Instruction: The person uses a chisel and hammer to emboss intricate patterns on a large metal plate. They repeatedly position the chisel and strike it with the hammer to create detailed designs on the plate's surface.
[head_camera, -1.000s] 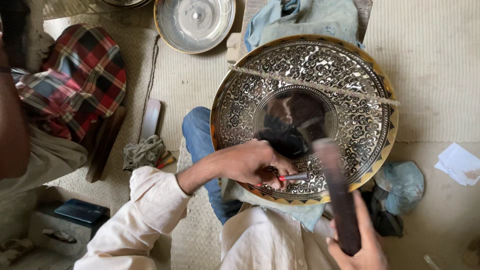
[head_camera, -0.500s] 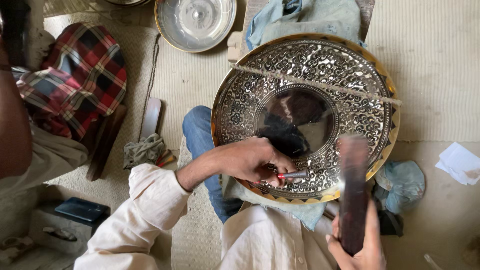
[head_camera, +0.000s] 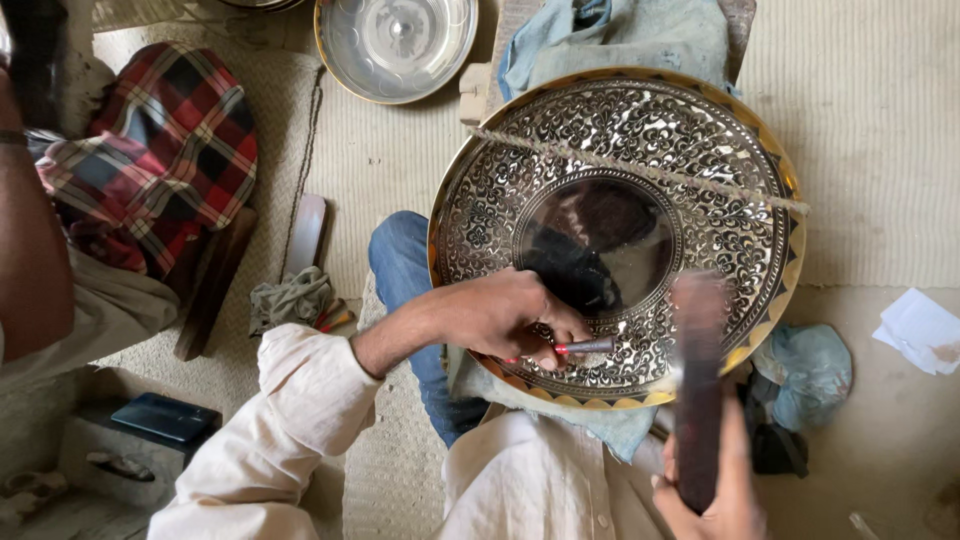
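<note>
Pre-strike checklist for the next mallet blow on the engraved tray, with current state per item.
1. Chisel gripped by left hand: ok.
2. Chisel tip seated on the patterned band of the engraved tray: cannot tell, the tip is too small to make out.
3. Mallet in right hand, raised near the chisel: ok, though blurred.
4. Tray held in place by the rope across its face: ok, the rope lies taut from rim to rim.
5. Left fingers out of the mallet's path: cannot tell, they sit close behind the chisel.
6. Other person's arm away from the tray: ok.
</note>
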